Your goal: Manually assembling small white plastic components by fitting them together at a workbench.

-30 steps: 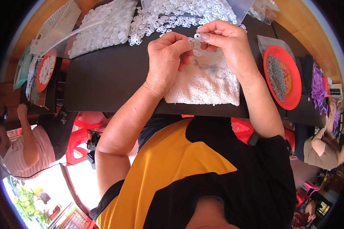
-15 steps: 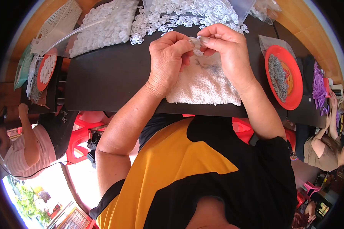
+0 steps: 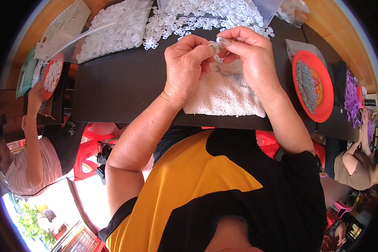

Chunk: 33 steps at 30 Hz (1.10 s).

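Observation:
Over a pale towel [image 3: 222, 98], my two hands come close together at the far side of it. My left hand [image 3: 185, 65] is closed in a pinch on a small white plastic piece [image 3: 216, 49]. My right hand [image 3: 254, 56] pinches a white plastic ring-shaped part [image 3: 219, 40] between thumb and forefinger, right beside the left fingertips. Whether the two parts are joined I cannot tell; my fingers cover much of them. Just beyond lies a pile of similar white plastic pieces [image 3: 206, 21], oval with holes.
A clear bag of white pieces [image 3: 113, 35] lies at far left. To the right sits a red bowl [image 3: 324, 110] with grey chain-like pieces [image 3: 305, 86]; purple strips [image 3: 351, 94] lie past it. At left, a co-worker's hand [image 3: 35, 94] is by a red dish [image 3: 57, 63].
My right fingers have turned slightly, showing more of the white ring at their tips. The co-worker on the left has raised a hand to the red dish. My left hand has barely moved.

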### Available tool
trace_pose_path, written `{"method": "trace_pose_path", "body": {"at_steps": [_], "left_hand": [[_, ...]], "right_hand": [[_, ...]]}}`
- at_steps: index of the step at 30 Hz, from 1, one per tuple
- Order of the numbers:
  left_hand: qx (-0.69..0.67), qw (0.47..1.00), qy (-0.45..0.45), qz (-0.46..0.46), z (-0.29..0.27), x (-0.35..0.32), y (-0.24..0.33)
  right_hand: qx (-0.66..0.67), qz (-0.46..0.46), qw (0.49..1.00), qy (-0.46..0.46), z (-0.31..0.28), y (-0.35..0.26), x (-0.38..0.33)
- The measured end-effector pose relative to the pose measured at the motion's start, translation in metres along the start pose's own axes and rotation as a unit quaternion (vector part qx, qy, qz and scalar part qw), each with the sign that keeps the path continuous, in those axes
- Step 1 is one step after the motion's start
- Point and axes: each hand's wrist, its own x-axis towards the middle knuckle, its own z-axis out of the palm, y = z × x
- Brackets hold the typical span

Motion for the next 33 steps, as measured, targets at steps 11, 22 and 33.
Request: {"method": "trace_pose_path", "body": {"at_steps": [11, 22, 33], "left_hand": [[-0.014, 1.000, 0.002, -0.018, -0.001, 0.001, 0.001], [-0.025, 0.998, -0.045, 0.045, 0.002, 0.000, 0.001], [0.007, 0.991, -0.102, 0.081, 0.000, 0.000, 0.004]], "right_hand": [[-0.028, -0.027, 0.999, -0.002, 0.002, 0.001, -0.001], [-0.015, -0.008, 1.000, -0.020, -0.008, -0.011, 0.002], [-0.019, -0.014, 0.998, -0.064, -0.014, -0.014, 0.003]]}}
